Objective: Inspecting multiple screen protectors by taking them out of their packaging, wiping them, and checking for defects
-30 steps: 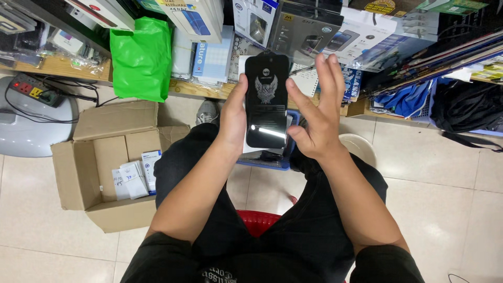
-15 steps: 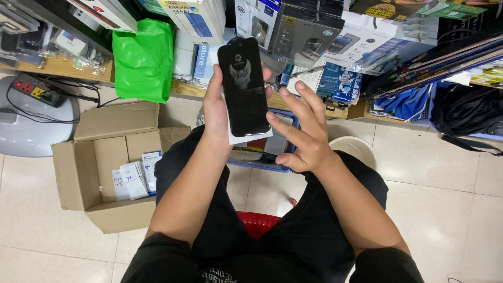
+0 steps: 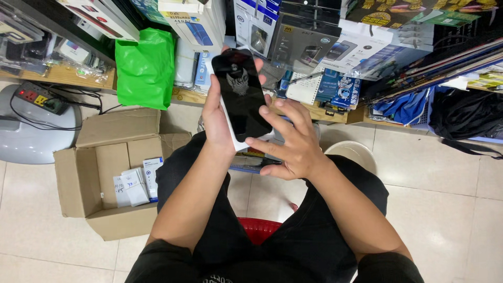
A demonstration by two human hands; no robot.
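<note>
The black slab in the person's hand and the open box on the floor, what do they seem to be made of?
The black slab, held upright in the left hand, looks like glossy glass or hard plastic: it shows sheen and a faint pale emblem. I cannot tell which. The open box looks like plain brown corrugated cardboard, matte, with creased flaps.

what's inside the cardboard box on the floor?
The open cardboard box holds a few small white packets, some with blue on them, leaning at its right side. The rest shows bare cardboard; anything under the packets is hidden.
</note>
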